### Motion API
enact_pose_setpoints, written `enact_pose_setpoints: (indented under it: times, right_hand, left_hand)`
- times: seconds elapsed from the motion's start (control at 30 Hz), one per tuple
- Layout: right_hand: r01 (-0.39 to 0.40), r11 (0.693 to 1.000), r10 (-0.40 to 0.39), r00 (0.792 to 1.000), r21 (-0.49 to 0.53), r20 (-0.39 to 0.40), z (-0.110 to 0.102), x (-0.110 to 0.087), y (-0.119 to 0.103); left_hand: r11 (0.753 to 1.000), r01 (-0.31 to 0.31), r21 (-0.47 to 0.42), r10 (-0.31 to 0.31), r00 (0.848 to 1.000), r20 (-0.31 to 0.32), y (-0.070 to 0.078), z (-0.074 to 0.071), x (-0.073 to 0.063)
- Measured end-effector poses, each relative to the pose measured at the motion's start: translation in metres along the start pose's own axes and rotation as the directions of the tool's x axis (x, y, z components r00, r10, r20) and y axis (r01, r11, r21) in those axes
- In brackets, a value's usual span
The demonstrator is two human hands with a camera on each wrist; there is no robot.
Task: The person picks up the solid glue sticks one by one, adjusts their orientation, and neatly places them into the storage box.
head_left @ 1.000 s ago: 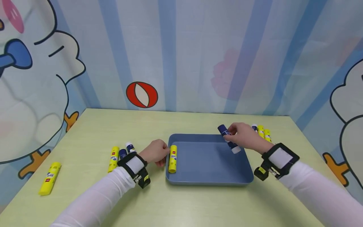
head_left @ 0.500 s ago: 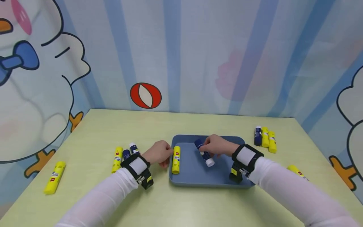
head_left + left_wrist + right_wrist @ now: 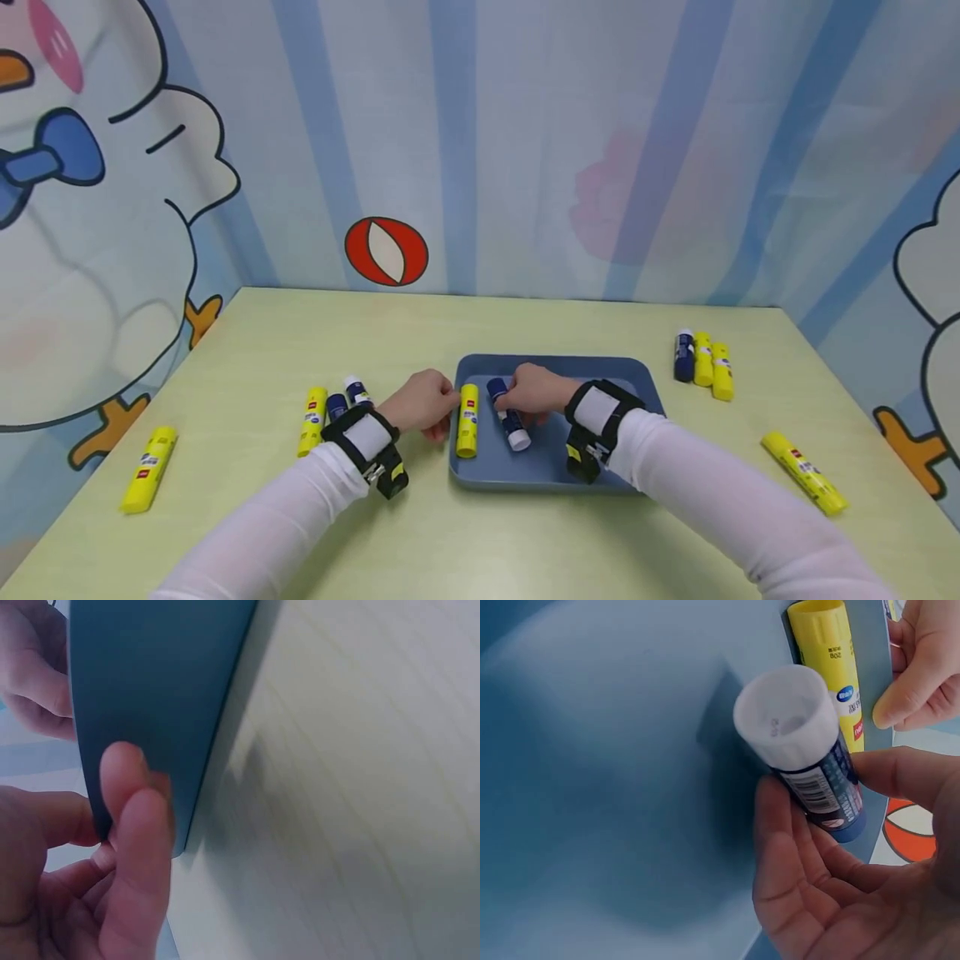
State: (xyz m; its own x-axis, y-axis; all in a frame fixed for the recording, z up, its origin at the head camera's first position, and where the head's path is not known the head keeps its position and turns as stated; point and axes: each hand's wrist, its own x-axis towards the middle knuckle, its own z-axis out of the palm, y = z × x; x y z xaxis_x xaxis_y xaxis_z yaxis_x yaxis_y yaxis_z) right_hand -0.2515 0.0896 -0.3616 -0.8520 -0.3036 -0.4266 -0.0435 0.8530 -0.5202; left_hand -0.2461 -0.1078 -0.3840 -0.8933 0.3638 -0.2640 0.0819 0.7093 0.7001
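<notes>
A dark blue glue stick with a white end (image 3: 509, 417) is pinched between the thumb and fingers of my right hand (image 3: 536, 390). It is tilted over the blue-grey tray (image 3: 555, 483). Beside it, a yellow glue stick (image 3: 467, 421) lies along the tray's left wall. My left hand (image 3: 420, 402) pinches the tray's left rim, thumb on one side and fingers on the other, as the left wrist view shows at the tray wall (image 3: 161, 682). From the right wrist, the held stick's hollow white end (image 3: 787, 716) faces the camera, close to the yellow stick (image 3: 829, 645).
Left of the tray lie a yellow glue stick (image 3: 312, 422) and two blue ones, partly hidden by my left wrist strap. Another yellow stick (image 3: 148, 471) lies farther left. At the back right is a row of one blue (image 3: 684, 357) and two yellow sticks; a yellow stick (image 3: 805, 472) lies nearer.
My right hand has carried the blue glue stick leftward from the tray's right side to beside the yellow one, lower over the tray. My left hand stays at the rim.
</notes>
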Motion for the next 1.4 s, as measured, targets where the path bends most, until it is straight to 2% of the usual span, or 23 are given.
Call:
enact_pose_setpoints:
  times: [0.17, 0.3, 0.57, 1.1, 1.4]
  right_hand:
    - [-0.009, 0.999, 0.009, 1.000, -0.035, 0.001, 0.005, 0.009, 0.003]
    - [-0.008, 0.999, 0.008, 1.000, -0.037, -0.003, 0.011, 0.012, 0.001]
    - [0.001, 1.000, 0.000, 1.000, 0.029, -0.020, 0.018, 0.008, -0.005]
    - [0.004, 0.979, -0.005, 1.000, 0.202, 0.001, 0.011, 0.004, -0.008]
    - [0.022, 0.976, -0.022, 1.000, 0.215, -0.001, 0.011, 0.004, -0.007]
  left_hand:
    - [1.000, -0.008, -0.006, 0.008, 1.000, -0.006, 0.003, -0.001, 0.000]
    - [1.000, -0.012, -0.005, 0.012, 1.000, -0.009, 0.000, 0.000, 0.000]
    - [1.000, 0.015, -0.009, -0.015, 1.000, -0.009, -0.007, 0.003, -0.002]
    - [1.000, 0.022, -0.005, -0.022, 1.000, -0.016, 0.000, 0.002, 0.002]
    - [1.000, 0.029, -0.005, -0.029, 1.000, -0.010, 0.000, 0.002, 0.003]
